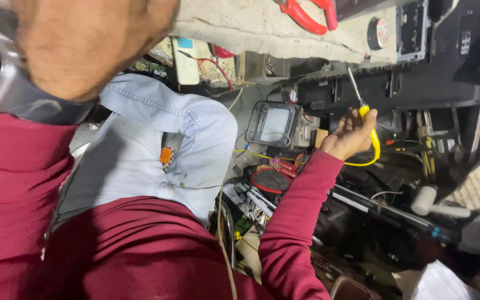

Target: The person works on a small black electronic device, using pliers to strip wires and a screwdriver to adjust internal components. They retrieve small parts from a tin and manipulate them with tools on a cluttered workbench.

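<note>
Right hand (353,133) out at arm's length in a dark red sleeve (298,216), palm turned up toward the camera. Its grip is closed around the yellow handle of a screwdriver (364,114) — thumb pressed along the handle, fingers curled behind. The metal shaft points up and slightly left toward the edge of the counter (262,28) above. A yellow wire (374,150) curves down from the hand and runs left across the clutter.

Left hand (84,39) very close to the lens at upper left, blurred, back of the hand showing; a dark band with a metal case (12,94) sits at the wrist. Whether its grip is open or closed on anything — cannot tell.

Just left of the right hand: a small grey square frame with a pale screen (275,123). Below it a round black part with a red rim (269,180) among loose tools. On the counter, red-handled pliers (306,14) and a roll of black tape (379,33). A knee in light blue jeans (162,144) fills the middle.
</note>
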